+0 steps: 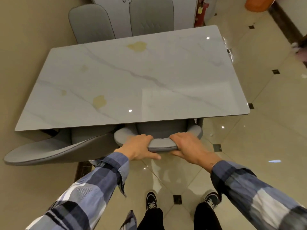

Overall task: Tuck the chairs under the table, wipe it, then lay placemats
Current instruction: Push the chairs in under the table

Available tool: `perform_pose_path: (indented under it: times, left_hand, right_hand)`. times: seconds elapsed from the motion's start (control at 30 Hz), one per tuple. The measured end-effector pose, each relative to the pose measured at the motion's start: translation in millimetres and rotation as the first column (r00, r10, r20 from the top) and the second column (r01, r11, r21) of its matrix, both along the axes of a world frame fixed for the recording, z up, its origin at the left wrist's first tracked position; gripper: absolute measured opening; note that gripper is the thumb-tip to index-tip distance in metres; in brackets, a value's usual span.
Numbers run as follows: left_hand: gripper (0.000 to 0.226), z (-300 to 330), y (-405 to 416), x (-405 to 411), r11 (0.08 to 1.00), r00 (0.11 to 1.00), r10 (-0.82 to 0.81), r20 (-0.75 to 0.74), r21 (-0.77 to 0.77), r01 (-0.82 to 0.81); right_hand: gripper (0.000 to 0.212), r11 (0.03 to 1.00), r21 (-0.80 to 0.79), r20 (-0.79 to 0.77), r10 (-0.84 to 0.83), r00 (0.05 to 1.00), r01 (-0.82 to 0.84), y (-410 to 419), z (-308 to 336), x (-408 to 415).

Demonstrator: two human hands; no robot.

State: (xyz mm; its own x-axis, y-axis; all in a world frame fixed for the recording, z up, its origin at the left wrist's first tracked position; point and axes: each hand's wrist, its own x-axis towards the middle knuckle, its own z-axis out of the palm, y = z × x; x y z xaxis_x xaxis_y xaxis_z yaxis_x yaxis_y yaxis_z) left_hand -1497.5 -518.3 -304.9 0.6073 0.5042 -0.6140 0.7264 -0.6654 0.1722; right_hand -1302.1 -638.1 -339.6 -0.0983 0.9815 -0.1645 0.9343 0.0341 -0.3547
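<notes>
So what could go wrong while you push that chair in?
1. Both hands, left and right, grip the top of the chair close to the table edge, so fingers could get pinched if it slides further in.
2. The next chair sits right beside it; the two might bump.
3. The yellow spills are still on the table, so a sleeve reaching over could smear them.
</notes>
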Motion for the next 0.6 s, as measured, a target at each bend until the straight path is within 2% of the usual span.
perform_pose_path:
  times: [0.13, 0.2, 0.27, 0.43, 0.6]
  left_hand:
    - [0.097, 23.8, -21.4, 63.1, 0.969, 0.983, 0.174, 0.052, -0.189, -0.162]
    - [0.081, 35.4, -29.9, 103.9, 0.963, 0.962, 0.230, 0.150, -0.179, -0.202]
    - [0.058, 44.1, -33.6, 133.9, 0.960, 0.939, 0.263, 0.221, -0.158, -0.232]
    - [0.032, 51.8, -42.1, 221.3, 0.960, 0.949, 0.264, 0.171, -0.142, -0.242]
    - [0.043, 48.2, -26.6, 294.9, 0.952, 0.915, 0.301, 0.270, -0.027, -0.305]
  right_hand:
    - [0.068, 0.999, -0.024, -0.148, -0.031, 0.988, 0.028, -19.9, 18.5, 37.7]
    - [0.081, 0.990, -0.056, -0.266, -0.139, 0.954, 0.128, -41.2, 33.0, 82.2]
    - [0.083, 0.973, -0.099, -0.334, -0.229, 0.914, 0.208, -56.9, 45.9, 126.6]
    - [0.073, 0.939, -0.113, -0.235, -0.344, 0.909, 0.326, -68.8, 76.6, 248.3]
    - [0.070, 0.930, -0.141, -0.192, -0.362, 0.912, 0.339, -53.2, 89.8, 329.6]
